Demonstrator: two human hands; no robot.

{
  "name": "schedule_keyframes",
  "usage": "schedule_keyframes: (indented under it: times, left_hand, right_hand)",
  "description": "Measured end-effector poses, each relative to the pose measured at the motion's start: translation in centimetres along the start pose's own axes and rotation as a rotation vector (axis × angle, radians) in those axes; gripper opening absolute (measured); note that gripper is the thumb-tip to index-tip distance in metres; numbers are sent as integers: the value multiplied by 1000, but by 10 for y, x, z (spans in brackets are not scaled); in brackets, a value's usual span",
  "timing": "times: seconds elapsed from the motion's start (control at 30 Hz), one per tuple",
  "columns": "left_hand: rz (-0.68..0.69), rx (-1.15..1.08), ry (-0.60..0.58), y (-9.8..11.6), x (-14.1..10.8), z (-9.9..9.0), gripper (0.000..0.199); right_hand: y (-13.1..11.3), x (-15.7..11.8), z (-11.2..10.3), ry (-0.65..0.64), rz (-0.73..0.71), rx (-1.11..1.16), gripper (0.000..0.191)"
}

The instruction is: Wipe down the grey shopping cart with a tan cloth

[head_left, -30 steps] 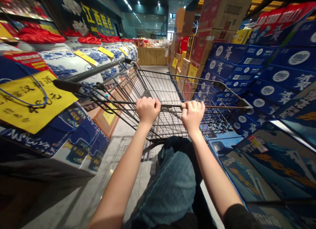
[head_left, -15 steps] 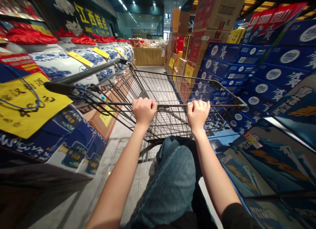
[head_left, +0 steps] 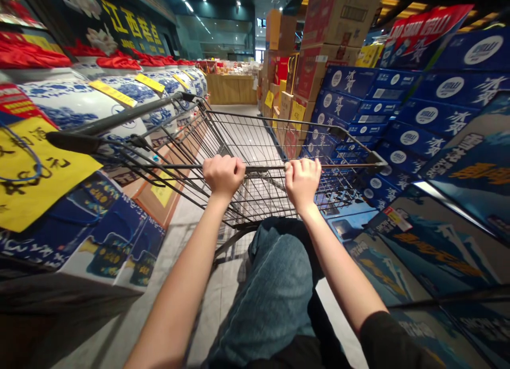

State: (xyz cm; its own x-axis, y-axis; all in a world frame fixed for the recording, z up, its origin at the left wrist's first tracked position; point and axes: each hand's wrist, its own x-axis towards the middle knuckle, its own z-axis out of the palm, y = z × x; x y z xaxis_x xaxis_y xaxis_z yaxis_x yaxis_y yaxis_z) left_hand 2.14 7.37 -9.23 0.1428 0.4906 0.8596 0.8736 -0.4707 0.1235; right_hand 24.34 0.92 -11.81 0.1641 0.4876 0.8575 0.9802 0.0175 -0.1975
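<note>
Aisle (head_left: 235, 110): porcelain jars (head_left: 79, 106); left hand (head_left: 223, 175), right hand (head_left: 303, 183) clasp cart (head_left: 255, 138).

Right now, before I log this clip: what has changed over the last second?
The shopping cart drifted left in view, and the yellow sign slid toward the left edge. The left hand and right hand stayed gripping the handle, moving with it; neither let go.

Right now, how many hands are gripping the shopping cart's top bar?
2: the left hand grips the cart's top bar left of the view's centre, and the right hand grips it just right of centre. No other hands show.
</note>
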Motion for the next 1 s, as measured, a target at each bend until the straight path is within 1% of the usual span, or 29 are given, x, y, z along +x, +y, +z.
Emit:
schedule_keyframes:
  times: [0.03,0.07,0.1,0.17,0.27,0.33,0.37,0.43,0.47,0.53,0.6,0.67,0.7,0.73,0.8,0.87,0.9,0.97,1.0]
  left_hand:
    - [15,-10,-7,-5,2,2,34]
    - [34,-16,-11,-10,4,3,34]
    - [53,-20,-15,-15,6,5,35]
    - [77,-32,-23,-24,11,8,36]
    - [61,-62,-32,-34,20,14,37]
    - [32,-76,-35,-39,25,19,37]
    - [19,-80,-38,-41,28,21,37]
    - [-1,-94,-51,-46,33,27,36]
    - [-12,-102,-65,-49,36,29,35]
    - [-40,-107,-102,-55,43,34,33]
    - [-71,-98,-133,-60,50,38,30]
    - [-87,-89,-147,-57,56,43,27]
    - [-82,-92,-150,-52,57,45,25]
    - [-58,-102,-157,-42,58,48,24]
    - [40,-142,-193,-14,57,56,22]
    - [233,-212,-281,19,54,65,27]
    - [293,-237,-331,34,53,70,31]
    - [314,-217,-404,54,53,78,36]
    - [306,-192,-427,58,54,81,37]
  right_hand:
    - [-7,1,0,-31,-53,18,31]
    - [-9,2,0,-65,-113,35,31]
    - [-5,5,-1,-95,-167,47,31]
    - [19,9,-3,-131,-228,47,31]
    - [75,12,-8,-59,-119,-25,32]
    - [106,12,-10,-19,-45,-74,31]
    - [116,11,-11,-9,-28,-91,31]
    - [122,10,-9,12,13,-118,31]
    - [119,10,-7,21,34,-127,32]
    - [105,12,1,29,62,-132,32]
    - [85,15,10,-1,25,-103,32]
    - [66,20,20,-33,-8,-62,32]
    - [58,22,24,-55,-14,-49,32]
    - [50,25,27,-83,-17,-38,32]
    - [38,30,32,-154,-19,-31,32]
    - [29,35,33,-224,-35,-41,33]
    - [27,37,33,-254,-58,-50,34]
    - [25,43,32,-303,-139,-68,36]
    - [26,45,31,-325,-188,-74,37]
